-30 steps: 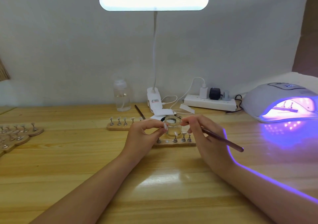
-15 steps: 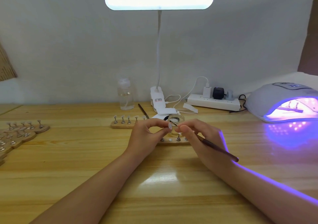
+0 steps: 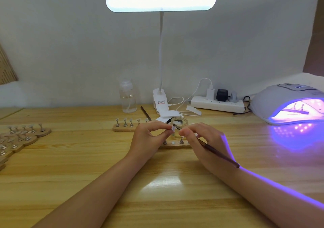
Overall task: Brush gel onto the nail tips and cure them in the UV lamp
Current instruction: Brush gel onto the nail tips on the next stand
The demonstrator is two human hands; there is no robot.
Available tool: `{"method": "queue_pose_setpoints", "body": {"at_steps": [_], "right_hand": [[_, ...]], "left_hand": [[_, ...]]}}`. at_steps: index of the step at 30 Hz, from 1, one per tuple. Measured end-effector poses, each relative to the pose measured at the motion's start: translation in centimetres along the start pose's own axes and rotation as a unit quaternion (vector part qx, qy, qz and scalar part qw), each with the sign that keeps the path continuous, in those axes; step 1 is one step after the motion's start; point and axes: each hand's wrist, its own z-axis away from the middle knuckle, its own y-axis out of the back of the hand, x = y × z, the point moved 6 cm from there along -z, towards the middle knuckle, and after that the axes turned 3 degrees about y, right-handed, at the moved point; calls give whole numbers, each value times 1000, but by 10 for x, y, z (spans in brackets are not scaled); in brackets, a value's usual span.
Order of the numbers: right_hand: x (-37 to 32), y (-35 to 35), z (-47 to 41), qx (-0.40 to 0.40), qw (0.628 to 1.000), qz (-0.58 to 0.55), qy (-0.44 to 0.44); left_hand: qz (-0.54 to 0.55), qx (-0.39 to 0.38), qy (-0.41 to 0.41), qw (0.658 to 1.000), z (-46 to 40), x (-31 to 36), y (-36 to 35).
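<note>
Nail tip [image 3: 172,128] pinched in left hand [image 3: 147,138] at desk [image 3: 87,166] centre, touched by brush [image 3: 206,147] that right hand [image 3: 208,140] grips, before glass jar [image 3: 179,122]; UV lamp [image 3: 287,103] glowing at 2 o'clock.

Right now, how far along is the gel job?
Done: one strip sits inside the lit UV lamp. In hand: the left hand pinches a nail tip while the right hand holds the brush to it. Left: tips on the wooden strip behind, uncured.
</note>
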Motion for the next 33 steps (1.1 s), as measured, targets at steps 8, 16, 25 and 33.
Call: {"method": "queue_pose_setpoints", "body": {"at_steps": [8,16,25,33], "right_hand": [[0,-1,2,-3,998,-54,-21],[4,-3,2,-11,996,-72,-57],[3,-3,1,-11,995,-83,-57],[-1,-1,-3,-12,997,-63,-40]], "left_hand": [[-6,7,7,1000,0,-2,1],[-4,7,11,1000,-1,-3,1],[11,3,31,999,-1,-5,0],[7,1,44,999,0,-6,0]]}}
